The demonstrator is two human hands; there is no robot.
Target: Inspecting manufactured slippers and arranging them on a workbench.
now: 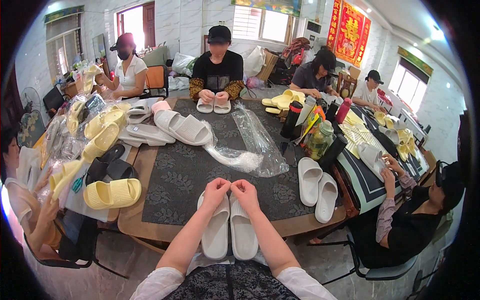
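A pair of light grey slippers stands side by side at the table's near edge, the left slipper (215, 234) and the right slipper (244, 234) with their heels toward me. Over their toe ends, my left hand (217, 194) and my right hand (244, 195) meet fingertip to fingertip. Both hands are closed in a pinch. Whatever lies between the fingers, if anything, is too small or hidden to name. My hands partly cover the slippers' straps.
Clear plastic bags (255, 142) lie mid-table. Grey slippers (310, 181) sit at right, near bottles (320, 140). Yellow slippers (112, 193), black slippers (111, 166) and bagged pairs crowd the left. Several people work around; one opposite handles grey slippers (214, 106).
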